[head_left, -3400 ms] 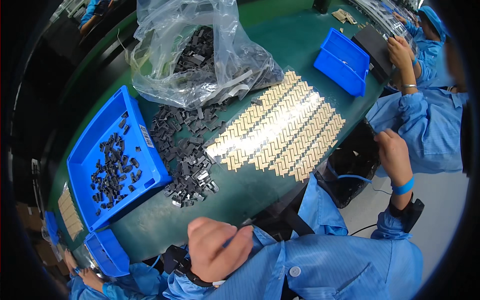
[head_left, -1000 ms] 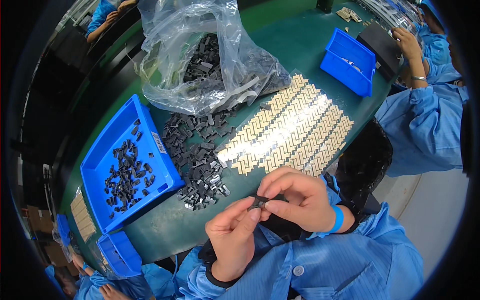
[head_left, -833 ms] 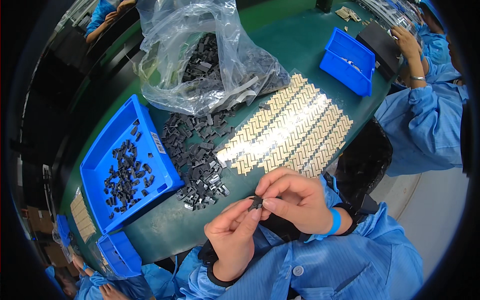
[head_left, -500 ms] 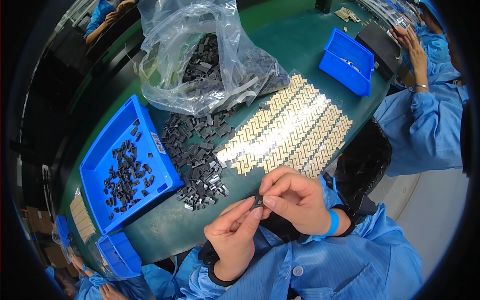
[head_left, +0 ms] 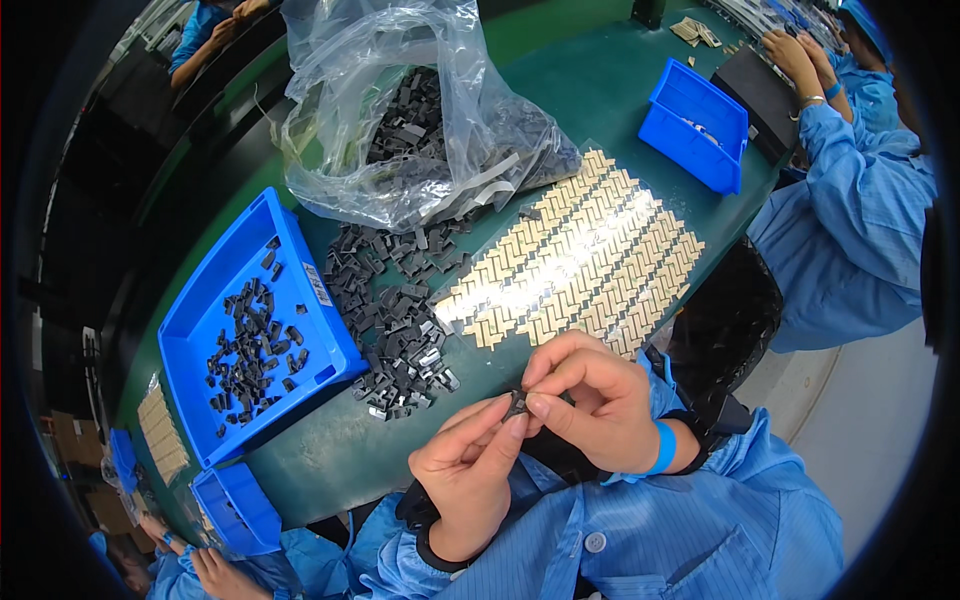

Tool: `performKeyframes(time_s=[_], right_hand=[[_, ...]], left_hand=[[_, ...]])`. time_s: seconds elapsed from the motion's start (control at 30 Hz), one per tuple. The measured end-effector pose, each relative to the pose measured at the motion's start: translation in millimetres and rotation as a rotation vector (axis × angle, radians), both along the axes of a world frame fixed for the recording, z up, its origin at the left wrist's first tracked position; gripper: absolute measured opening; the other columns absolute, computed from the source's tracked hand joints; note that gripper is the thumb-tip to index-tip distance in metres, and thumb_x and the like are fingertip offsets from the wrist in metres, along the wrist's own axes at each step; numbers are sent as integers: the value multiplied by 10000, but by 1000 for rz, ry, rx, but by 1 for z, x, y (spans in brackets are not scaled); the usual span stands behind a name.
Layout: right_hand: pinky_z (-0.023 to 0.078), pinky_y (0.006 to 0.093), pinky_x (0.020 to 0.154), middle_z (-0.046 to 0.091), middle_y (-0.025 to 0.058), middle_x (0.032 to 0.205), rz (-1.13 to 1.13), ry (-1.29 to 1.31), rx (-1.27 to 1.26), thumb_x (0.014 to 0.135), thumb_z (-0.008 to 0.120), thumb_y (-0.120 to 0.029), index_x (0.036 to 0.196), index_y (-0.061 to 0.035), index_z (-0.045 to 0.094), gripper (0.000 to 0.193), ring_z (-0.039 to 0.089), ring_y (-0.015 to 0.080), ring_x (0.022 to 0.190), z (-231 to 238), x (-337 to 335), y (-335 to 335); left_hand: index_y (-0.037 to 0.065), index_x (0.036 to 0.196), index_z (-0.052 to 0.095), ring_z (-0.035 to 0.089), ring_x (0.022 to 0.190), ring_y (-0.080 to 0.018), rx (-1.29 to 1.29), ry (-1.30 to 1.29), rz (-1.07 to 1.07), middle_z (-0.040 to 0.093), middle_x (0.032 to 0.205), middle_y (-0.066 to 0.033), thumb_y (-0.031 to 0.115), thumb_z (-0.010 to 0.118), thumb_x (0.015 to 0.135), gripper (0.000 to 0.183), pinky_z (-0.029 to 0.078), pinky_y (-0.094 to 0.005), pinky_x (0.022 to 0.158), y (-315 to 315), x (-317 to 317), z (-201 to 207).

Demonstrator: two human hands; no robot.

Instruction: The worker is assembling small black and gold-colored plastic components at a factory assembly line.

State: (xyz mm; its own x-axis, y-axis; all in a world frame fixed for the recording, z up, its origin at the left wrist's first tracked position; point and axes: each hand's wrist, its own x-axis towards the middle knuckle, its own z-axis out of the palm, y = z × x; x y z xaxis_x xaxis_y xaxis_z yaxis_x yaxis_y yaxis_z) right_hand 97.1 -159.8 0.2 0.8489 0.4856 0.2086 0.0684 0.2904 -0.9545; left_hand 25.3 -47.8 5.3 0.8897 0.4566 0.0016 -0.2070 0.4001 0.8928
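1. In the head view, a small dark piece [head_left: 518, 402] is between the fingertips of both hands, in front of the person's body near the table's close edge.
2. The left hand [head_left: 468, 488] pinches it from the left, thumb and forefinger drawn close together.
3. The right hand [head_left: 602, 408] pinches its other side, also thumb against forefinger. The fingertips hide much of the piece, so its full outline cannot be told.
4. It looks light enough for a fingertip hold. Its body is probably stiff, perhaps hard plastic, and unlikely to bend much under a gentle pinch.
5. Similar pieces in the loose pile [head_left: 397, 365] show glints on some faces; smooth faces like those could slip, so dry fingertips and a modest squeeze should suit.
6. The best hold is likely by opposite ends or edges, leaving the broad face free. Any thin lip could be the fragile part, though none is clear here.
7. Around the hands, the tan patterned sheet [head_left: 570, 275] lies beyond the right hand, the blue tray [head_left: 200, 330] holds more dark pieces at left, and the clear bag [head_left: 462, 135] lies behind the pile.
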Motion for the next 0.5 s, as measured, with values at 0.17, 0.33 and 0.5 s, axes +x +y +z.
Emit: performKeyframes(time_s=[0.17, 0.33, 0.5], right_hand=[[496, 218, 650, 495, 143, 945, -24, -90, -32, 785, 571, 72, 825, 54, 560, 45, 552, 133, 751, 0, 1, 0], [499, 221, 656, 495, 147, 948, -8, -31, -23, 789, 568, 67, 825, 55, 560, 39, 560, 135, 748, 2, 0, 0], [504, 226, 667, 492, 148, 949, 5, 67, 28, 800, 559, 59, 822, 59, 553, 23, 576, 137, 739, 4, -1, 1]], left_hand=[[-92, 989, 590, 632, 823, -236, -22, -1, -8, 598, 986, -220, -125, 568, 773, 220, 532, -304, 754, 1, 0, 0], [-93, 995, 587, 633, 817, -233, -49, 21, -23, 598, 986, -219, -127, 566, 773, 225, 531, -299, 746, 1, -1, 1], [-93, 1001, 585, 633, 809, -225, -79, 43, -32, 600, 984, -214, -125, 568, 773, 231, 531, -289, 733, 1, -2, 1]])
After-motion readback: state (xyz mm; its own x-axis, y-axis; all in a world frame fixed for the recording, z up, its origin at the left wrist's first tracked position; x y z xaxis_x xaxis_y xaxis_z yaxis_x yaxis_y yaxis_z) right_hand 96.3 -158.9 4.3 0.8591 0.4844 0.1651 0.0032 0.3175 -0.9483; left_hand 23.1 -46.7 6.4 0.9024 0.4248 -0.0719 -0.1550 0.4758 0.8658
